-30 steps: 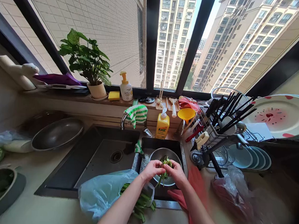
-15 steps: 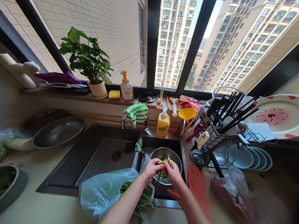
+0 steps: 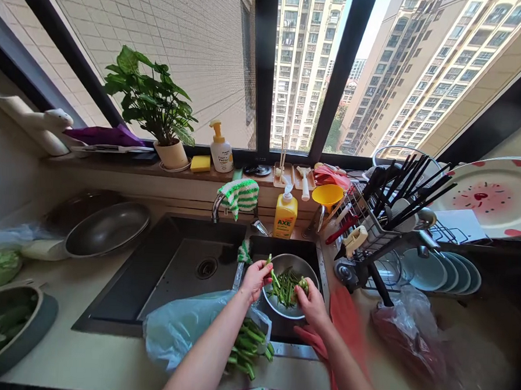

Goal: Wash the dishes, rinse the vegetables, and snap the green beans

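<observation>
My left hand [image 3: 255, 281] is closed on a short piece of green vegetable stem [image 3: 274, 275] at the left rim of a metal bowl [image 3: 276, 310]. Over the bowl's right side, my right hand [image 3: 312, 299] is closed on a small bunch of green pieces [image 3: 302, 285]. Cut green stems [image 3: 287, 286] lie in the bowl, which sits in the small right sink basin. Below my left forearm, long green stalks [image 3: 249, 344] stick out of a pale plastic bag [image 3: 179, 324] on the counter edge.
The large black sink basin [image 3: 172, 283] is to the left, under the faucet [image 3: 216, 209]. A yellow soap bottle [image 3: 285, 215] stands behind the bowl. Red gloves [image 3: 345, 321] lie at the right edge. A dish rack [image 3: 373, 218] and a wok [image 3: 108, 230] flank the sink.
My hands have moved apart, the left one leftward and the right one rightward. Each now holds green pieces, and the stems in the bowl show more clearly between them.
</observation>
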Action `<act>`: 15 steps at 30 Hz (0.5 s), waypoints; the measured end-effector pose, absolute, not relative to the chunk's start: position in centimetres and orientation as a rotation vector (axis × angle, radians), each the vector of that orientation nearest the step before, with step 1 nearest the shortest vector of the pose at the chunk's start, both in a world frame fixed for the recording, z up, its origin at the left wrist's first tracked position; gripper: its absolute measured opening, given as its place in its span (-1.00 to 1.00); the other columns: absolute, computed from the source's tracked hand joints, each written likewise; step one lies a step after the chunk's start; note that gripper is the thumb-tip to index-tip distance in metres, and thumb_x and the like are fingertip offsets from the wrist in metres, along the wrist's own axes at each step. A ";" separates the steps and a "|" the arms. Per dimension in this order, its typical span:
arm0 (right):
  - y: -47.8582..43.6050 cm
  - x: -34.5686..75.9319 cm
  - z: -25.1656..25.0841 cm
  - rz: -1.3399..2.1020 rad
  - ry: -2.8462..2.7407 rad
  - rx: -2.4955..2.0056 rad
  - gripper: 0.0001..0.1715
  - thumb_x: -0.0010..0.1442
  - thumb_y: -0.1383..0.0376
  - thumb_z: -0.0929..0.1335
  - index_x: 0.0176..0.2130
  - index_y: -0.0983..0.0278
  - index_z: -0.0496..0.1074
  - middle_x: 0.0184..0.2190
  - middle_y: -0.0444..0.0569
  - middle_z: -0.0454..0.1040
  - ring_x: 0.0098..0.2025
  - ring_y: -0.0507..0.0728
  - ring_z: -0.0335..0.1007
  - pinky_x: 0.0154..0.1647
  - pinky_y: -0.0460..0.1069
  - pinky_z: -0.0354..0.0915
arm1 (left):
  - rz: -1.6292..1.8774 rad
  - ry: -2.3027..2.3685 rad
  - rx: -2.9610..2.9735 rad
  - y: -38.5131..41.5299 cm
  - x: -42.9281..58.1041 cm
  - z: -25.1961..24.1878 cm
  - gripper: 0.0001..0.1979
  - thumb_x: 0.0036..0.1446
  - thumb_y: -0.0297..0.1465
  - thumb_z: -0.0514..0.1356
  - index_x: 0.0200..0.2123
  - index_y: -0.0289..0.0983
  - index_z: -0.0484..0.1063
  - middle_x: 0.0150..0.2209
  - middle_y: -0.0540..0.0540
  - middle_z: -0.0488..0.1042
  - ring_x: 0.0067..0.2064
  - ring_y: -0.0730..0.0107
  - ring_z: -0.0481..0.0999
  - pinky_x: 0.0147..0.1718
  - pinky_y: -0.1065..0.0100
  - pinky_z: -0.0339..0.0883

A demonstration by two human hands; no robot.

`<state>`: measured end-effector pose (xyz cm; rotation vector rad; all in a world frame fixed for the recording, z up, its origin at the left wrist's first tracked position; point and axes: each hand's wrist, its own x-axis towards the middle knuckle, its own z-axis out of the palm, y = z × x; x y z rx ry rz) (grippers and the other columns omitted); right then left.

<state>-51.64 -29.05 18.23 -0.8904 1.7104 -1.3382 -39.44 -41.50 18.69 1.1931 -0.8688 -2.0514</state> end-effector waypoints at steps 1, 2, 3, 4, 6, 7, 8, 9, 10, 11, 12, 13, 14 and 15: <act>-29.3 -51.6 18.2 -1.336 1.616 -0.816 -0.67 0.06 0.00 0.26 -0.39 0.20 0.17 -0.49 -0.14 0.34 -0.53 0.05 0.31 -0.62 -0.10 0.12 | -2.047 -0.904 1.175 -41.4 -39.7 19.0 -0.59 -0.40 -0.27 0.45 -0.51 -0.35 0.38 -0.59 0.08 0.37 -0.59 0.66 0.31 -0.63 0.59 0.24; -29.6 -51.5 18.1 -1.329 1.544 -0.764 -0.64 0.03 -0.02 0.28 -0.36 0.21 0.20 -0.47 -0.15 0.35 -0.53 0.05 0.31 -0.64 -0.11 0.10 | -2.042 -0.948 1.160 -41.2 -40.1 19.2 -0.58 -0.42 -0.26 0.45 -0.51 -0.35 0.38 -0.59 0.07 0.38 -0.59 0.65 0.31 -0.62 0.58 0.26; -30.0 -51.4 18.0 -1.315 1.500 -0.739 -0.61 0.01 -0.03 0.30 -0.33 0.21 0.22 -0.48 -0.15 0.35 -0.54 0.04 0.30 -0.65 -0.12 0.08 | -2.038 -0.995 1.147 -40.9 -40.5 19.4 -0.58 -0.43 -0.25 0.45 -0.53 -0.35 0.38 -0.59 0.07 0.38 -0.59 0.64 0.31 -0.62 0.57 0.26; -30.3 -51.3 17.9 -1.296 1.482 -0.745 -0.59 -0.02 -0.03 0.32 -0.33 0.22 0.24 -0.49 -0.17 0.35 -0.55 0.03 0.28 -0.65 -0.12 0.08 | -2.034 -1.040 1.138 -40.6 -40.8 19.6 -0.57 -0.44 -0.24 0.45 -0.54 -0.35 0.37 -0.61 0.08 0.36 -0.60 0.64 0.30 -0.62 0.57 0.26; -30.8 -51.1 17.4 -1.274 1.516 -0.823 -0.59 -0.05 -0.02 0.36 -0.38 0.25 0.28 -0.56 -0.19 0.31 -0.57 0.01 0.23 -0.63 -0.12 0.09 | -2.040 -1.087 1.124 -40.1 -41.3 19.8 -0.57 -0.45 -0.23 0.45 -0.57 -0.34 0.35 -0.62 0.10 0.34 -0.61 0.65 0.29 -0.63 0.56 0.25; -30.9 -50.9 17.1 -1.288 1.549 -0.870 -0.59 -0.05 -0.02 0.36 -0.42 0.25 0.29 -0.58 -0.19 0.30 -0.56 0.00 0.21 -0.61 -0.11 0.11 | -2.061 -1.072 1.117 -40.1 -41.5 19.9 -0.57 -0.47 -0.24 0.46 -0.57 -0.35 0.35 -0.62 0.09 0.35 -0.61 0.64 0.30 -0.63 0.56 0.25; -31.1 -50.7 16.9 -1.321 1.585 -0.903 -0.59 -0.05 -0.03 0.36 -0.46 0.25 0.30 -0.59 -0.19 0.30 -0.55 0.01 0.21 -0.59 -0.11 0.13 | -2.092 -1.029 1.109 -40.1 -41.6 19.9 -0.57 -0.48 -0.26 0.46 -0.57 -0.35 0.36 -0.62 0.09 0.35 -0.61 0.64 0.30 -0.63 0.56 0.25; -31.3 -50.6 16.6 -1.362 1.617 -0.915 -0.59 -0.04 -0.04 0.35 -0.48 0.25 0.30 -0.60 -0.18 0.31 -0.54 0.01 0.21 -0.57 -0.11 0.14 | -2.126 -0.967 1.098 -40.1 -41.7 20.0 -0.56 -0.51 -0.27 0.47 -0.57 -0.35 0.36 -0.61 0.08 0.36 -0.62 0.64 0.31 -0.63 0.56 0.25; -31.4 -50.4 16.4 -1.407 1.642 -0.905 -0.59 -0.03 -0.05 0.34 -0.49 0.25 0.29 -0.60 -0.17 0.32 -0.54 0.01 0.21 -0.57 -0.11 0.14 | -2.157 -0.897 1.086 -40.1 -41.7 19.9 -0.56 -0.53 -0.28 0.48 -0.57 -0.36 0.36 -0.61 0.08 0.37 -0.62 0.65 0.31 -0.62 0.56 0.25; -31.7 -50.3 16.3 -1.455 1.655 -0.878 -0.58 -0.02 -0.06 0.33 -0.48 0.24 0.29 -0.60 -0.17 0.32 -0.54 0.01 0.20 -0.57 -0.11 0.13 | -2.178 -0.831 1.074 -40.0 -41.8 19.9 -0.55 -0.54 -0.29 0.48 -0.56 -0.36 0.37 -0.60 0.07 0.38 -0.62 0.65 0.31 -0.61 0.56 0.26; -32.0 -50.2 16.1 -1.508 1.655 -0.824 -0.58 -0.01 -0.06 0.31 -0.47 0.24 0.28 -0.60 -0.18 0.31 -0.56 0.00 0.19 -0.59 -0.12 0.12 | -2.185 -0.777 1.064 -39.7 -41.9 19.8 -0.54 -0.55 -0.29 0.48 -0.56 -0.35 0.37 -0.59 0.07 0.39 -0.61 0.65 0.32 -0.58 0.56 0.27; -32.3 -50.2 16.1 -1.550 1.638 -0.751 -0.58 0.00 -0.07 0.30 -0.47 0.23 0.26 -0.61 -0.19 0.29 -0.59 -0.01 0.15 -0.62 -0.12 0.10 | -2.177 -0.738 1.049 -39.3 -42.0 19.7 -0.54 -0.55 -0.28 0.48 -0.55 -0.35 0.37 -0.58 0.07 0.40 -0.58 0.65 0.34 -0.55 0.56 0.29; -32.6 -50.4 16.1 -1.578 1.611 -0.677 -0.57 0.00 -0.09 0.28 -0.48 0.22 0.23 -0.64 -0.20 0.25 -0.63 -0.03 0.11 -0.66 -0.12 0.06 | -2.165 -0.718 1.029 -38.7 -42.2 19.5 -0.54 -0.54 -0.29 0.48 -0.55 -0.34 0.37 -0.56 0.06 0.42 -0.55 0.64 0.37 -0.50 0.55 0.31; -32.9 -50.6 16.1 -1.594 1.583 -0.615 -0.54 0.01 -0.12 0.26 -0.49 0.21 0.20 -0.67 -0.22 0.21 -0.67 -0.04 0.05 -0.69 -0.13 0.02 | -2.157 -0.714 1.005 -37.9 -42.3 19.3 -0.56 -0.52 -0.29 0.48 -0.55 -0.34 0.37 -0.54 0.05 0.43 -0.52 0.61 0.40 -0.45 0.54 0.33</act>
